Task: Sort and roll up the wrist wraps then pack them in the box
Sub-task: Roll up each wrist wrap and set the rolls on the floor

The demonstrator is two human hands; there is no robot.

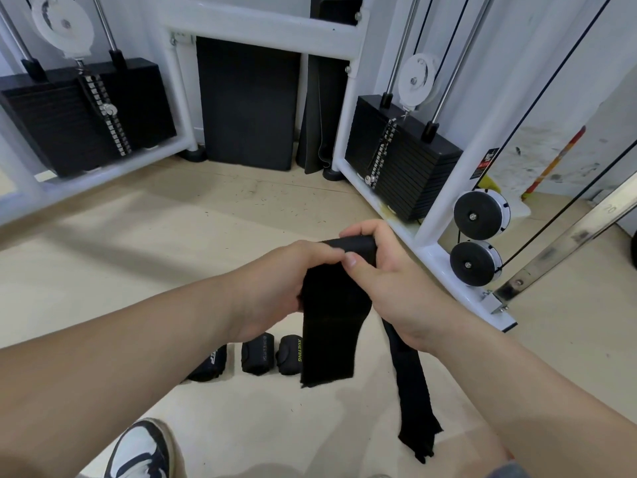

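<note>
From the head view, the person's left hand (275,281) and right hand (389,288) were drawn close together, both clamped on the top fold of a long black fabric wrist wrap (331,336), thumbs and fingers curled round it. The wrap was held in the air just in front of the white tubular cable-machine frame (427,251), clear of the floor. Its broad end hung straight down between the wrists, and a narrower tail (frayed at the tip) trailed down beneath the right wrist. Further from the frame, on the pale beige floor (172,236), stood three black rolled wrist wraps (258,353) in a row, just beside one another, the left one partly hidden by the left forearm. Further still from the frame, a white-and-navy sneaker (141,450) rested on the floor.
</note>
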